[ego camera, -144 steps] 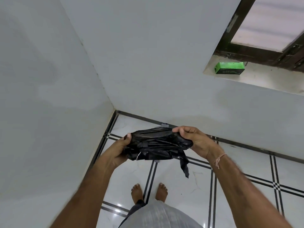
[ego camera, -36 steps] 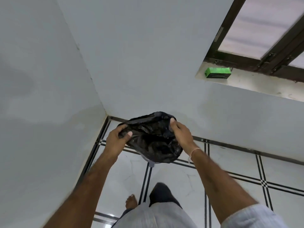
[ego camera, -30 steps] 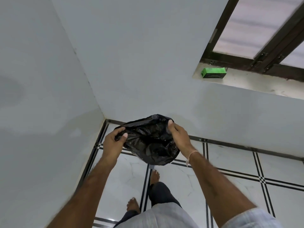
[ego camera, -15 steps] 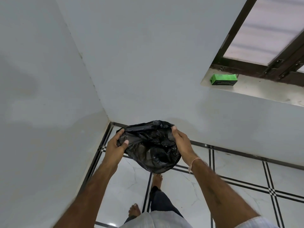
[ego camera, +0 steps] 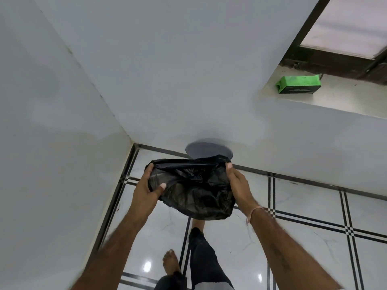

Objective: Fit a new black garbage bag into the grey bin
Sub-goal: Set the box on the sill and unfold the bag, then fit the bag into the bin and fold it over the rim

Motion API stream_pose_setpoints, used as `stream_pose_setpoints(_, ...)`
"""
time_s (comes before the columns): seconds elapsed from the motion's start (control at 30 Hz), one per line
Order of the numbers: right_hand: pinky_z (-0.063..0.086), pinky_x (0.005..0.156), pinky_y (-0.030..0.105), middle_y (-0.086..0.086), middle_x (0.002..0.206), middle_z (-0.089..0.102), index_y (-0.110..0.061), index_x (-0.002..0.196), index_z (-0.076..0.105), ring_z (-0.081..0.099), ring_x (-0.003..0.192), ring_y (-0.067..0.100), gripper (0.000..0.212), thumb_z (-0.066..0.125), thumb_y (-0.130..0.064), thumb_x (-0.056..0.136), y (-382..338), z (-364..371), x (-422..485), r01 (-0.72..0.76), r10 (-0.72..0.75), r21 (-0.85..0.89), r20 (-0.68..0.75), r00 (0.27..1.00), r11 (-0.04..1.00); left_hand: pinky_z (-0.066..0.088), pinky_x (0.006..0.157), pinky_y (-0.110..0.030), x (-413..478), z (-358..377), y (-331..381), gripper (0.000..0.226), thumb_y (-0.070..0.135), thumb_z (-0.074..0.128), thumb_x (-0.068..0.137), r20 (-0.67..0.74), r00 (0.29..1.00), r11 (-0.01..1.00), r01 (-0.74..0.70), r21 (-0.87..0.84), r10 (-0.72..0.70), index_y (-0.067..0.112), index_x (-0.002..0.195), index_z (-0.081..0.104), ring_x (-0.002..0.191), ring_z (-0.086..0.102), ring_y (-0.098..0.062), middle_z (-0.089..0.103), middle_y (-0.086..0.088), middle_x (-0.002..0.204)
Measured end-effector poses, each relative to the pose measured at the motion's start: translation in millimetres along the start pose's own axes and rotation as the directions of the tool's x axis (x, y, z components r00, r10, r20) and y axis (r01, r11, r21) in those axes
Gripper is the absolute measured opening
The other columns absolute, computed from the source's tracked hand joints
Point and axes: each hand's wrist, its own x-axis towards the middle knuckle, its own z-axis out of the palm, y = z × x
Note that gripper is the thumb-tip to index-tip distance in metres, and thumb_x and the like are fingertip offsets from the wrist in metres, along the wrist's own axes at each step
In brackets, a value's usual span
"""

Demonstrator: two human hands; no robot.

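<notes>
- The white walls (ego camera: 188, 70) are meeting in a corner that is running from 11 o'clock down towards the middle of the view.
- The white tiled floor (ego camera: 303, 206), crossed by black lines, is filling the lower part from 3 to 7 o'clock.
- A dark-framed window (ego camera: 326, 59) is sitting at 2 o'clock, with a pale sill (ego camera: 345, 97) lying beneath it.
- The person's dark trouser leg (ego camera: 203, 248) and a bare foot (ego camera: 170, 260) are showing at 6 o'clock.
- The black garbage bag (ego camera: 194, 189) is hanging in the air just below centre. Its upper hem is stretching from one hand to the other, and its crumpled body is sagging towards 6 o'clock.
- The grey bin (ego camera: 207, 150) is standing against the wall at 12 o'clock from the bag. Only its rounded top is showing, with the bag overlapping its near edge, and the bag is not yet in it.
- The left hand (ego camera: 146, 189) is gripping the bag's 9 o'clock edge, with the thumb pressing on the near side.
- The right hand (ego camera: 238, 185) is gripping the 3 o'clock edge, with the thumb lying over the hem.
- A green box (ego camera: 298, 84) is lying on the sill at 2 o'clock.
- A thin thread (ego camera: 254, 212) is circling the right wrist.
</notes>
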Motion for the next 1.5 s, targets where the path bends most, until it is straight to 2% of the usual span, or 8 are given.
stream_pose_setpoints(0.6,0.054,0.109,0.044,-0.005,0.121,0.078,-0.033,0.118,0.078,0.072,0.117,0.016,0.063,0.046,-0.081,0.093,111.3,16.0,109.6,-0.111,0.114,0.133,-0.021,0.993,0.985,0.041,0.117,-0.042,108.3,79.9,-117.6,0.088,0.005,0.072,0.092,0.018,0.999,0.977,0.037,0.211,-0.042,0.03,0.162,0.024,0.139,0.049,-0.022,0.051,-0.001,0.152)
stream_pose_setpoints(0.83,0.05,0.113,0.048,-0.005,0.133,0.072,-0.04,0.132,0.069,0.066,0.126,0.021,0.076,0.039,-0.092,0.085,178.9,36.3,181.8,-0.145,0.145,-0.057,-0.019,0.989,0.988,0.039,0.105,-0.027,181.1,117.1,-187.8,0.093,0.004,0.072,0.089,0.029,0.998,0.935,-0.068,0.349,0.061,0.029,0.163,0.021,0.131,0.051,-0.014,0.048,0.002,0.153)
stream_pose_setpoints(1.0,0.049,0.11,0.049,-0.006,0.128,0.072,-0.036,0.131,0.067,0.066,0.121,0.024,0.074,0.038,-0.089,0.087,239.4,34.2,236.2,-0.113,0.074,-0.2,-0.194,0.978,0.973,0.051,0.098,-0.04,233.2,126.8,-267.1,0.101,0.006,0.075,0.086,0.1,0.992,0.842,-0.119,0.526,0.077,0.022,0.164,0.014,0.133,0.055,-0.033,0.033,-0.004,0.165)
stream_pose_setpoints(1.13,0.043,0.114,0.048,-0.009,0.138,0.067,-0.039,0.145,0.055,0.061,0.13,0.024,0.069,0.038,-0.082,0.094,285.2,34.7,262.5,-0.09,0.019,-0.367,-0.192,0.981,0.926,0.053,0.099,-0.046,269.4,121.7,-338.8,0.109,0.027,0.075,0.071,0.257,0.966,0.863,-0.143,0.485,0.016,0.028,0.164,0.016,0.136,0.05,-0.023,0.035,-0.002,0.164)
stream_pose_setpoints(1.2,0.043,0.116,0.049,-0.011,0.141,0.066,-0.042,0.146,0.054,0.06,0.132,0.02,0.064,0.038,-0.079,0.097,296.0,38.0,270.2,-0.047,-0.025,-0.349,-0.199,0.98,0.936,0.052,0.104,-0.049,283.1,124.1,-362.9,0.093,0.034,0.076,0.063,0.256,0.967,0.923,-0.088,0.374,-0.012,0.044,0.149,0.042,0.136,0.052,-0.024,0.045,-0.002,0.153)
stream_pose_setpoints(1.3,0.044,0.115,0.047,-0.012,0.144,0.063,-0.043,0.15,0.05,0.058,0.134,0.019,0.054,0.039,-0.068,0.103,312.9,42.6,276.7,0.012,-0.099,-0.391,-0.202,0.974,0.92,0.049,0.103,-0.058,294.7,136.9,-366.4,0.052,0.035,0.068,0.068,-0.026,0.999,0.95,0.05,0.307,-0.044,0.057,0.113,0.054,0.123,0.058,-0.03,0.056,-0.003,0.137)
stream_pose_setpoints(1.37,0.047,0.114,0.046,-0.011,0.144,0.064,-0.042,0.15,0.05,0.059,0.134,0.019,0.053,0.041,-0.064,0.103,324.8,42.7,281.4,0.031,-0.125,-0.412,-0.204,0.971,0.911,0.043,0.108,-0.058,303.4,156.0,-352.9,0.053,0.039,0.062,0.076,-0.17,0.984,0.919,0.014,0.394,0.058,0.041,0.128,0.05,0.131,0.051,-0.034,0.054,-0.007,0.143)
stream_pose_setpoints(1.5,0.051,0.111,0.044,-0.008,0.142,0.067,-0.038,0.15,0.054,0.061,0.133,0.018,0.057,0.05,-0.062,0.099,337.5,42.7,288.8,0.032,-0.146,-0.429,-0.236,0.961,0.903,0.043,0.098,-0.055,329.4,180.9,-343.1,0.059,0.051,0.068,0.092,0.055,0.948,0.659,-0.259,0.706,0.314,0.023,0.142,0.054,0.128,0.048,-0.035,0.054,-0.012,0.14)
